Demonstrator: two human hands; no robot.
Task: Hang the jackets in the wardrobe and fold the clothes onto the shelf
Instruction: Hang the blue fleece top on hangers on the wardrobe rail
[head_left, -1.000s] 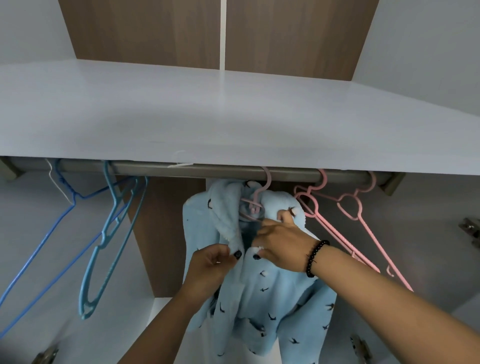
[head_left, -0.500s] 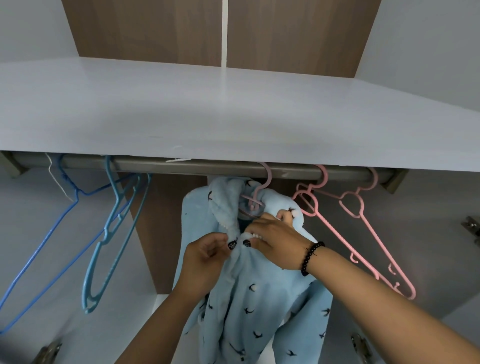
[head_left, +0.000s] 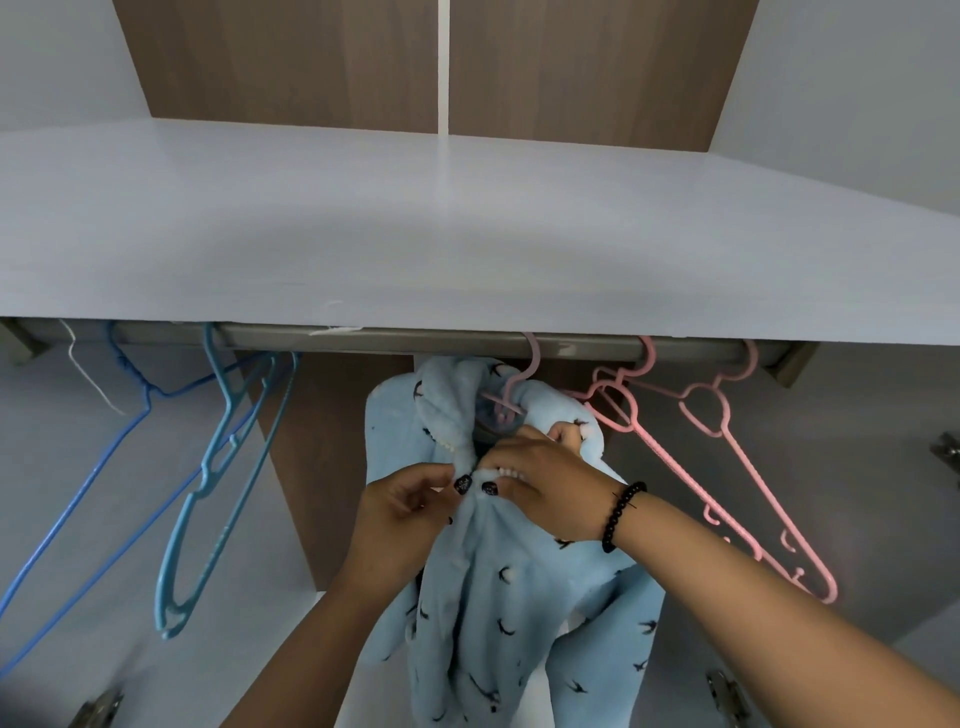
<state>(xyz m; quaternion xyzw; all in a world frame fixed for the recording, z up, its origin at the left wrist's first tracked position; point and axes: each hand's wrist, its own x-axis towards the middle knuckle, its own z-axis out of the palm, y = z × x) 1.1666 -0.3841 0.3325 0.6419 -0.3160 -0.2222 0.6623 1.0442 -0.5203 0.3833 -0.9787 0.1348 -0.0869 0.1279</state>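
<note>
Closing the jacket's collar so it stays on its hanger

My left hand (head_left: 402, 501) and right hand (head_left: 540, 486) each pinch a front edge of the blue jacket (head_left: 519, 597), drawing both together under the pink hanger (head_left: 511, 395).

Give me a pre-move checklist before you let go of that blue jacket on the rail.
1. Pink hanger hooked over the rail: ok.
2. Blue jacket draped on that hanger: ok.
3. Left hand and right hand pinching the front edges together: ok.
4. Front fastened shut: cannot tell.
5. Spare pink hangers beside it hang apart from the jacket: ok.
</note>
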